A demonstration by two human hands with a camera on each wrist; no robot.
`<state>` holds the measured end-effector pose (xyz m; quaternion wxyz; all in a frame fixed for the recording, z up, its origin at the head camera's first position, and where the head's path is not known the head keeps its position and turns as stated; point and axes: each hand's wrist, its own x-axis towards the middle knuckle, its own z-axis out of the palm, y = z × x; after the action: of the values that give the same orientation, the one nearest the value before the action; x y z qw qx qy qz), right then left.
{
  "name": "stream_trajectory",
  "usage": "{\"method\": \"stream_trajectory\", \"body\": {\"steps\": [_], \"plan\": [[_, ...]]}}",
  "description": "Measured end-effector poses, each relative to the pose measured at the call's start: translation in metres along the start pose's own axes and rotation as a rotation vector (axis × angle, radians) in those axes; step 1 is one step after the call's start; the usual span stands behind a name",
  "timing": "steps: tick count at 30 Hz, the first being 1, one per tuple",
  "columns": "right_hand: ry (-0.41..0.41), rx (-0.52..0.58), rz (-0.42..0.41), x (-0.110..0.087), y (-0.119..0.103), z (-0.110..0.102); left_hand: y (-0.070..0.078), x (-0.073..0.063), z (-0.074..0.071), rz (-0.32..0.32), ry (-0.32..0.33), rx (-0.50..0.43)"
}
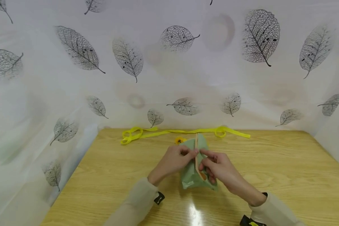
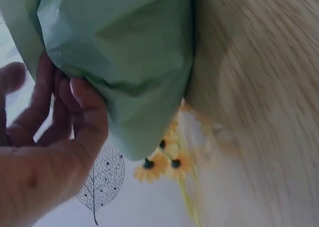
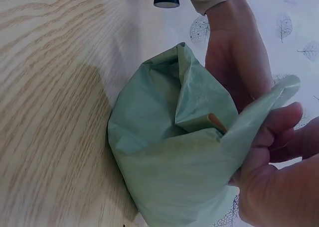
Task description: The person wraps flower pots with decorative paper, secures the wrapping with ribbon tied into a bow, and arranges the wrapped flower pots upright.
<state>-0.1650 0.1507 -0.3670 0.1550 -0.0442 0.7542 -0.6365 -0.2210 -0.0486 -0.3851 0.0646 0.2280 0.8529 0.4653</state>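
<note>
A green paper wrapper (image 1: 190, 177), folded into a puffy bundle, lies on the table between both hands. A tan strip of its edge (image 1: 196, 161) runs up the middle, with an opening near the front. My left hand (image 1: 173, 160) pinches this edge from the left, thumb and fingers bent together at the paper (image 2: 134, 43). From the right, my right hand (image 1: 221, 169) holds the upright flap (image 3: 259, 115) between thumb and curled fingers. The near end shows pointed, tucked folds in the right wrist view. What the wrapper encloses is hidden.
Yellow-orange flowers (image 1: 180, 140) peek out behind the bundle's far end. A yellow ribbon (image 1: 237, 132) with loops stretches along the back edge of the wooden table (image 1: 285, 163). Behind hangs a white leaf-print curtain (image 1: 186, 78). Black strap buckles (image 1: 159, 198) sit at both wrists.
</note>
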Motion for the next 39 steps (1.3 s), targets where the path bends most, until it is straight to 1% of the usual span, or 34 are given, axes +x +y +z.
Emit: {"method": "stream_trajectory", "body": {"steps": [5, 8, 12, 14, 17, 19, 20, 22, 24, 25, 27, 29, 31, 33, 36, 39], "plan": [[-0.001, -0.005, -0.004, -0.001, 0.001, 0.000, 0.005, 0.005, 0.002, -0.065, 0.024, -0.006], [-0.002, -0.004, 0.002, 0.000, 0.001, 0.000, 0.008, 0.007, 0.001, -0.097, 0.037, 0.015], [-0.012, -0.011, -0.002, 0.001, 0.000, 0.000, 0.011, 0.009, 0.000, -0.126, 0.018, 0.021], [-0.023, -0.009, -0.008, 0.001, 0.000, 0.000, 0.012, 0.009, 0.000, -0.136, 0.009, 0.016], [-0.026, 0.024, -0.018, 0.000, 0.000, -0.001, 0.013, 0.010, 0.000, -0.136, 0.007, 0.007], [0.016, 0.031, -0.034, -0.002, 0.001, -0.003, 0.013, 0.010, 0.000, -0.131, 0.008, 0.002], [0.051, 0.010, -0.057, -0.004, 0.002, -0.004, 0.012, 0.010, 0.000, -0.128, 0.007, -0.001], [0.126, -0.096, -0.141, -0.008, 0.007, -0.007, 0.012, 0.010, 0.001, -0.125, 0.004, -0.010], [0.180, -0.267, -0.241, -0.012, 0.013, -0.011, 0.012, 0.009, 0.002, -0.125, 0.005, -0.014], [0.187, -0.359, -0.302, -0.013, 0.018, -0.013, 0.012, 0.009, 0.002, -0.126, 0.007, -0.015], [0.161, -0.501, -0.424, -0.014, 0.026, -0.016, 0.012, 0.008, 0.002, -0.131, 0.010, -0.017], [0.112, -0.576, -0.522, -0.013, 0.034, -0.016, 0.011, 0.007, 0.002, -0.139, 0.015, -0.022], [0.092, -0.633, -0.621, -0.010, 0.041, -0.016, 0.011, 0.007, 0.001, -0.149, 0.013, -0.035], [0.119, -0.701, -0.709, -0.007, 0.046, -0.014, 0.009, 0.006, 0.001, -0.157, 0.005, -0.056], [0.186, -0.809, -0.802, -0.003, 0.051, -0.010, 0.004, 0.006, 0.000, -0.163, -0.013, -0.117], [0.222, -0.879, -0.828, -0.001, 0.053, -0.005, 0.001, 0.005, -0.001, -0.163, -0.029, -0.182]]}}
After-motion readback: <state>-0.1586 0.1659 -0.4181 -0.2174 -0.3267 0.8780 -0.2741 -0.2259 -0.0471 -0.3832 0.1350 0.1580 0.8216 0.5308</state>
